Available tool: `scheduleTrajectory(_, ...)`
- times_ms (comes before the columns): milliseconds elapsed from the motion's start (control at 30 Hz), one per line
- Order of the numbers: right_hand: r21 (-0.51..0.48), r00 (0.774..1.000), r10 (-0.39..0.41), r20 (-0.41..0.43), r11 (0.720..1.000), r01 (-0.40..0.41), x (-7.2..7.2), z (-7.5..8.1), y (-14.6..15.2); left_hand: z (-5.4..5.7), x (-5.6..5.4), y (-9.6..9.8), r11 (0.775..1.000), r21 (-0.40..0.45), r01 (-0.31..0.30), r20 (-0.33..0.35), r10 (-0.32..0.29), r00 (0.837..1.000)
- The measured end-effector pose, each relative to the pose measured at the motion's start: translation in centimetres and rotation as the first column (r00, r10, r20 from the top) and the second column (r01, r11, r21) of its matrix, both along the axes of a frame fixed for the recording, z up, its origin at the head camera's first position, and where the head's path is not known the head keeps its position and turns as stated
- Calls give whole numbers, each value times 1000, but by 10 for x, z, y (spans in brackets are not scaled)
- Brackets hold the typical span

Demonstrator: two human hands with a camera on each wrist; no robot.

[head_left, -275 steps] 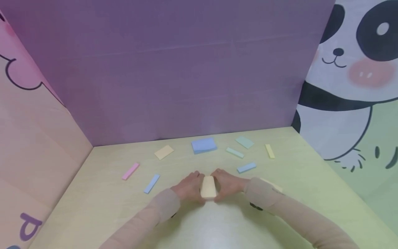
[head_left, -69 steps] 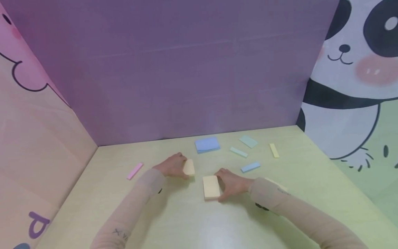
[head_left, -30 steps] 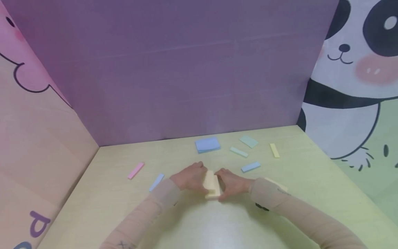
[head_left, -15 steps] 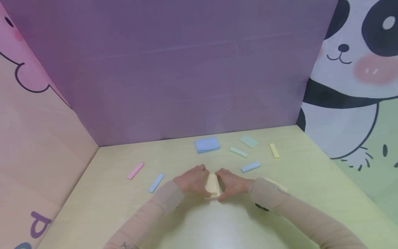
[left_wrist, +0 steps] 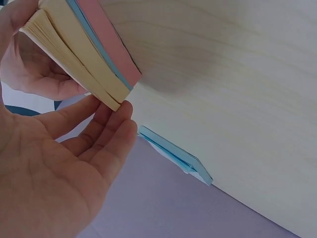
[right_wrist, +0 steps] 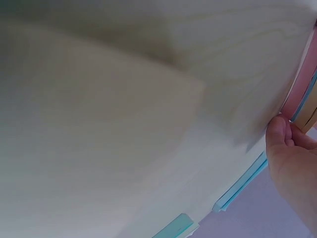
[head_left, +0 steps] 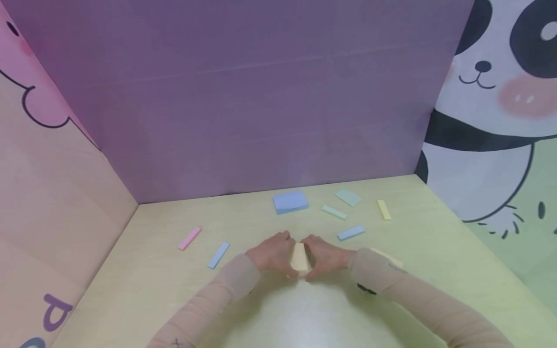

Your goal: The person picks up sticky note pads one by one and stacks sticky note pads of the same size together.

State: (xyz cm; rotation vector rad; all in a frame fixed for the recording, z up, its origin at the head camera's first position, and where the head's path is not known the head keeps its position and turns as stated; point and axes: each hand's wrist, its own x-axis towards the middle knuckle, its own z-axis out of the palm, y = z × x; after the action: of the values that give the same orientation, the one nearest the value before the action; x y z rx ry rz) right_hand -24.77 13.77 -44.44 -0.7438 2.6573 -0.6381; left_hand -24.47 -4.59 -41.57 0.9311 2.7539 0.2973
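If squeezed unevenly by left hand (head_left: pixel 271 254) and right hand (head_left: pixel 325 255), gripping sticky-note stack (left_wrist: pixel 79 42) from opposite sides, liable to slide cream pads (left_wrist: pixel 99 72) off blue layer (left_wrist: pixel 100 47) beneath.

A long, pale pinkish-beige fabric left sleeve (head_left: pixel 202 311), softly creased, bears a small dark cross-shaped mark (head_left: pixel 177 342) towards the elbow. The matching right sleeve (head_left: pixel 428 297) carries a faint grey marking (head_left: pixel 397 267) nearer the wrist. A broad greyish-beige left cuff (head_left: pixel 243 275) and similar right cuff (head_left: pixel 367 268) finish them; a small black piece (head_left: pixel 366 289), unclear in kind, shows beneath the latter. The left hand (head_left: pixel 274 252) and right hand (head_left: pixel 325 255) are bare.
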Motion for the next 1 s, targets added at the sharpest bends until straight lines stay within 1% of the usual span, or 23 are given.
scheduleTrajectory(167, 0, 1000, -3, 11, 1000, 3, 0, 0, 0, -2, 1, 1, 1000, 8, -16, 8, 16, 1000)
scheduleTrajectory(367, 11, 1000, 4, 12, 1000, -4, 1, 3, -2, -4, 1, 1, 1000, 5, -26, -7, 26, 1000)
scheduleTrajectory(533, 24, 1000, -2, 14, 1000, 2, 0, 3, -2, -5, 1, 1, 999, 13, -37, 6, 37, 999)
scheduleTrajectory(1000, 2, 1000, 3, 21, 1000, -3, -1, 2, -2, -3, 3, -2, 999, 31, -20, -20, 21, 1000)
